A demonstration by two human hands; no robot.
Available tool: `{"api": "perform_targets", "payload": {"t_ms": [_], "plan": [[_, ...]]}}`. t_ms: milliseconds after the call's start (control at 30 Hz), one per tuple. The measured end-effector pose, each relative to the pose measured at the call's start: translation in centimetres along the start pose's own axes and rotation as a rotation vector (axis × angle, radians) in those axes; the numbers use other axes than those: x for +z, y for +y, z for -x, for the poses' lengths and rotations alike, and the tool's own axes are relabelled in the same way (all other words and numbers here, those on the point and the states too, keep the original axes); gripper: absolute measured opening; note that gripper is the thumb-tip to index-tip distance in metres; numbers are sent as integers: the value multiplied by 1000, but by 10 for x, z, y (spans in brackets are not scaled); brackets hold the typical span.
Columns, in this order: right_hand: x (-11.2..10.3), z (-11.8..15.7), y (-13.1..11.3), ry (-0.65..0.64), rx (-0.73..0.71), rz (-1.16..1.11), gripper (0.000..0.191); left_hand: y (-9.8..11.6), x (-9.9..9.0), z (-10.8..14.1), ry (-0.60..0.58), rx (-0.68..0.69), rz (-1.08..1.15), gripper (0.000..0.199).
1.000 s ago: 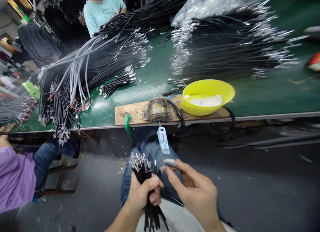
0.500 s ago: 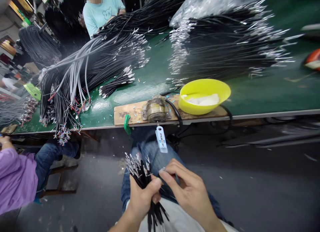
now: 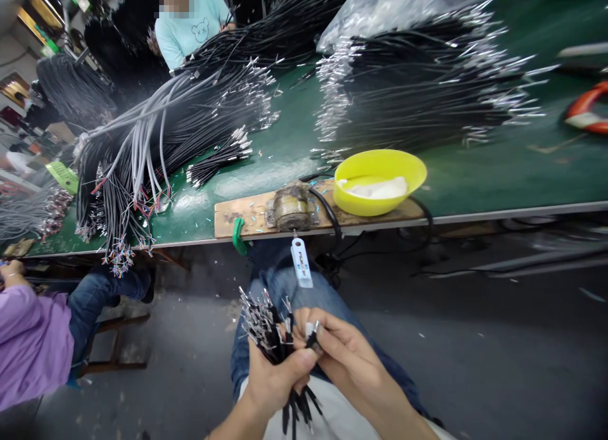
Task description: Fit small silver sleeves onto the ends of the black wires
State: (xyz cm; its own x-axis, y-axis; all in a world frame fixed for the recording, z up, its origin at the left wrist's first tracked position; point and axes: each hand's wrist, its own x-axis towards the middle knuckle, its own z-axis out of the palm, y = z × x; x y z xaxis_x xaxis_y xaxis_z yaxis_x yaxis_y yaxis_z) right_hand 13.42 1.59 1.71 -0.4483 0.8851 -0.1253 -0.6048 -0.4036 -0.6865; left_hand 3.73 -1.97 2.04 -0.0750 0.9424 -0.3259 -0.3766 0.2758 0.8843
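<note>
A bundle of black cables (image 3: 263,329) with bare silvery ends is wrapped in my left hand (image 3: 273,377), above my lap. Its lower ends stick out beneath the palm. Close beside it, my right hand (image 3: 349,358) pinches the silvery end of one black cable (image 3: 312,336) between thumb and fingers; that end stands apart from the bunch. The two hands touch or nearly touch. Beyond them, a light blue plastic clip (image 3: 301,263) hangs from the shaft of a small motor (image 3: 292,207) at the table edge.
The motor sits on a wooden board (image 3: 237,215) held by a green clamp (image 3: 239,236). A yellow bowl (image 3: 380,206) with white material stands on it. Cable piles (image 3: 413,92) cover much of the green table (image 3: 498,180). One person (image 3: 190,31) is across, another (image 3: 35,339) at left.
My right hand has moved left, closer to the bundle, and a single cable end now shows in its fingers. My left hand keeps its hold. The view has shifted slightly.
</note>
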Motion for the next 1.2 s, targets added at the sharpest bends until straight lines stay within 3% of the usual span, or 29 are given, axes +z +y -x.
{"api": "perform_targets", "payload": {"t_ms": [133,233,367,467,567,633,767,867,967,1033,1200], "plan": [[1,0,0,35,41,-58,41,0,-3,3,79,193,-122,32],[-10,0,1,143,-104,155,41,0,-5,7,153,305,-243,30],[-24,1,-2,391,-372,480,26,0,-4,10,150,33,-148,39],[-20,2,-7,239,-501,609,2,0,-3,6,115,-50,-68,41],[-11,2,-9,100,-580,668,10,1,-6,2,99,-19,-38,44],[-7,1,-7,55,-511,568,16,4,-9,0,66,-22,-37,44],[-10,-4,-1,-96,-168,190,34,14,-11,0,41,112,-209,37],[-13,-11,-8,-61,-52,183,41,23,-10,-1,76,260,-380,28],[-14,-19,-24,118,-164,429,33,26,-12,-4,146,287,-431,22],[-15,-22,-33,193,-268,552,27,24,-14,-6,163,214,-373,24],[-13,-18,-32,26,-409,570,23,15,-18,-9,112,33,-228,39]]}}
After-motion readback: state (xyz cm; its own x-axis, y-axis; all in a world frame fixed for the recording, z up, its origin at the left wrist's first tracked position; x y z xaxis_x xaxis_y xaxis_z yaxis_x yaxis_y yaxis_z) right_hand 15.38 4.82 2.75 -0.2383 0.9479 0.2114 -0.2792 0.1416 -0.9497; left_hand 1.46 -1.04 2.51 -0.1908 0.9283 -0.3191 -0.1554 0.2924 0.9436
